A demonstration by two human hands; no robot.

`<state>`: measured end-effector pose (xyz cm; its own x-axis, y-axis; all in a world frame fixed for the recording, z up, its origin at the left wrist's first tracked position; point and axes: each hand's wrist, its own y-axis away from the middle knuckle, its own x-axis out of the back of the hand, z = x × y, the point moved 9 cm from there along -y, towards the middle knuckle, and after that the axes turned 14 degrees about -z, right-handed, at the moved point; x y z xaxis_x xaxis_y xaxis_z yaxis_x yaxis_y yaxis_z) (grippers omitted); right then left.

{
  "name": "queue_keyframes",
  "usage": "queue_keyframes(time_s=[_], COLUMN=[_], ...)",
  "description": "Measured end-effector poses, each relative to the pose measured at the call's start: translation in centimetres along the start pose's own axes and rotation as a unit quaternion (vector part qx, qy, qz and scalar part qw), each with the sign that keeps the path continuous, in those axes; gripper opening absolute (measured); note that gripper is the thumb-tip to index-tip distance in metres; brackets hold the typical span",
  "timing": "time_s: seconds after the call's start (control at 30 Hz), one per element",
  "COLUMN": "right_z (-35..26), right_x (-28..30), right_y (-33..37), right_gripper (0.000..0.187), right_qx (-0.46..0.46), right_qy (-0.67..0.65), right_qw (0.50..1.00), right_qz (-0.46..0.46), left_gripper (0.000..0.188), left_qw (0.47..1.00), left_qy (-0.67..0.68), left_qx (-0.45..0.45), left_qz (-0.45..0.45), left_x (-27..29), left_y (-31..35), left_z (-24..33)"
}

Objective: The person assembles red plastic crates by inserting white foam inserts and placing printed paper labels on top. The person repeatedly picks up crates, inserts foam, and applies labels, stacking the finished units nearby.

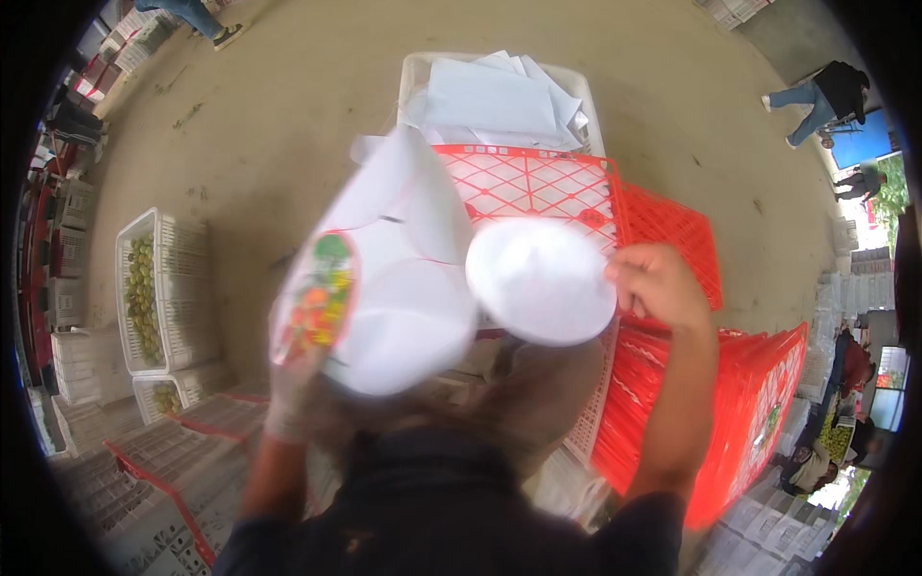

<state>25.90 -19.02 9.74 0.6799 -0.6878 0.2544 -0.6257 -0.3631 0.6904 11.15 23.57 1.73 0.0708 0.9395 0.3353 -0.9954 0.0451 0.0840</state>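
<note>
My left hand [294, 389], partly smeared by motion, grips the near edge of a large bent white paper sheet [413, 278]. An oval fruit picture [320, 298] shows on the sheet's left side. Between the thumb and fingers of my right hand [663, 285] is the right edge of a white oval piece [543, 278], which looks like paper. The oval hangs just right of the sheet; whether they are joined I cannot tell. Below both lies a red lattice crate [615, 206] with white lining inside, partly covered by the papers.
Beyond the red crate stands a white basket [408, 82] piled with paper sheets [490, 96]. Stacked red crates or panels [691, 413] lean at my right. White crates [187, 278] of green-yellow fruit [142, 298] are at left. Several people stand farther off, one [826, 96] at upper right.
</note>
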Motion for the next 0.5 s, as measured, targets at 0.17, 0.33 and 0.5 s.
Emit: queue_keyframes(time_s=[0.17, 0.33, 0.5], right_z=[-1.3, 1.0, 5.3], right_x=[3.3, 2.8, 1.4], right_y=[-2.6, -7.9, -12.1], right_gripper=[0.024, 0.026, 0.023], right_qx=[0.130, 0.214, 0.256], right_qy=[-0.014, 0.013, 0.115], right_qw=[0.983, 0.942, 0.890], right_qz=[0.129, 0.256, 0.358], left_gripper=[0.048, 0.060, 0.064], left_qw=[0.929, 0.952, 0.972], left_qy=[0.324, 0.244, 0.009], left_qx=[0.037, 0.045, 0.036], left_qz=[0.175, 0.179, 0.234], left_x=[6.7, 7.7, 8.7], left_y=[5.6, 7.3, 7.4], left_z=[-12.9, -15.3, -14.6])
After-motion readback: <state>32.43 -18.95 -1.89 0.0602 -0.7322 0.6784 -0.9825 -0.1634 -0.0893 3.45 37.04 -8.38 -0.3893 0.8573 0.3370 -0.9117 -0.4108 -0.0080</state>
